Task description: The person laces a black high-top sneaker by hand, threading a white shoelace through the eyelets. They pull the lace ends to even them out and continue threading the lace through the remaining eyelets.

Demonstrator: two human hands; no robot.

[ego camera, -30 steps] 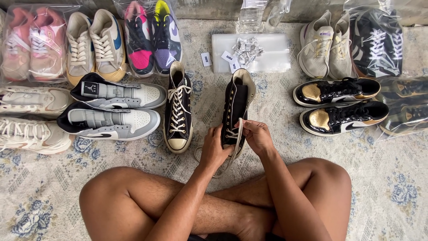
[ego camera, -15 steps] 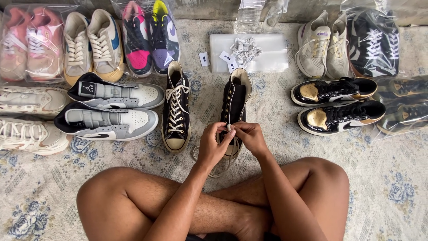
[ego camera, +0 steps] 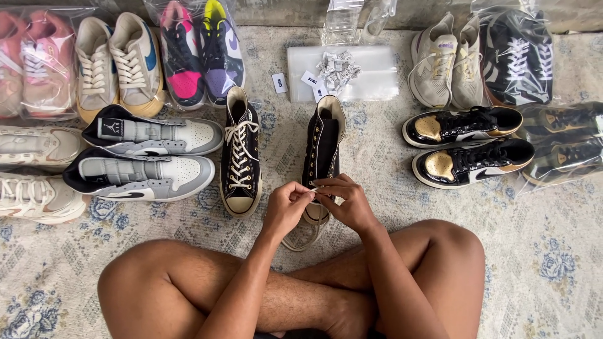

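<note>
Flanking white labels point(ego camera: 312, 80) (clear bag point(ego camera: 377, 75) behind)

Both hands — left hand point(ego camera: 286, 210), right hand point(ego camera: 347, 204) — pinch lace point(ego camera: 313, 188) over black high-top point(ego camera: 321, 150).

The unlaced high-top shoe point(ego camera: 321, 147) stands on the rug point(ego camera: 553, 263), directly ahead of the crossed legs point(ego camera: 188, 282). Both hands meet over its toe, the left hand point(ego camera: 286, 207) beside the right hand point(ego camera: 345, 201), with the lace end point(ego camera: 313, 188) between them. The laced high-top point(ego camera: 240, 154) lies just to its left. Two low shoes point(ego camera: 468, 144) lie to its right. Flat plastic bags point(ego camera: 370, 72) lie behind it.
</note>
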